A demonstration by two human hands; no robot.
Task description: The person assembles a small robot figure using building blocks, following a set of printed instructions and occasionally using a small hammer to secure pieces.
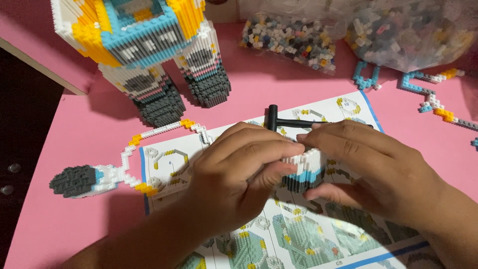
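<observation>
Head view: a small micro-brick block (304, 170) (white ribbed top, light blue band, dark grey base) is held between both hands just above an instruction sheet (328, 234) spread on the pink bench (74, 219). The left hand (239, 172) is closed round the block's near side, fingers (271, 149) curled over its top edge. The right hand (363, 164) grips the far side, thumb beneath, fingers pressed on the top. A black T-shaped tool (279, 121) lies on the sheet just behind the hands (partly hidden by them). To the left, a grey oval brick piece (74, 180) is joined to a thin white-and-yellow brick chain (164, 128). Further back stand the legs of a large brick figure (159, 55). Bags of loose bricks (358, 35) and short brick strips (428, 94) are seen at upper right.
</observation>
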